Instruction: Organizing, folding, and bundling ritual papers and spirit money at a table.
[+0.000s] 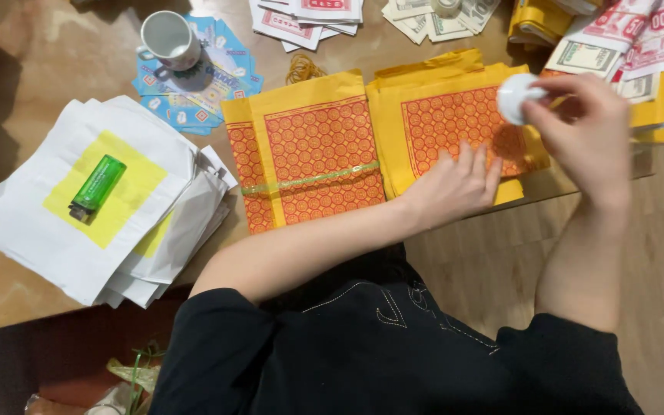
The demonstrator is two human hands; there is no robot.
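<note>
My black sleeves (pixel 393 346) fill the bottom of the view, and from them my two forearms reach up to the wooden table (pixel 48 54), well apart from each other. My left hand (pixel 455 184) lies flat, fingers spread and empty, pressing on the lower edge of a stack of yellow paper with an orange patterned panel (pixel 455 115). My right hand (pixel 585 131) hovers just above and to the right of it, fingertips pinched on a small white roll (pixel 518 97) that hangs over the stack's right corner. To the left of my left hand lies a second yellow-and-orange bundle (pixel 309 157), banded across its middle. Farther left sits a pile of white sheets with yellow squares (pixel 94 207), with a green lighter (pixel 97 186) on top. Beyond that stands a white cup (pixel 169 38) on blue cards, and beyond my hands lie printed paper notes (pixel 439 19).
</note>
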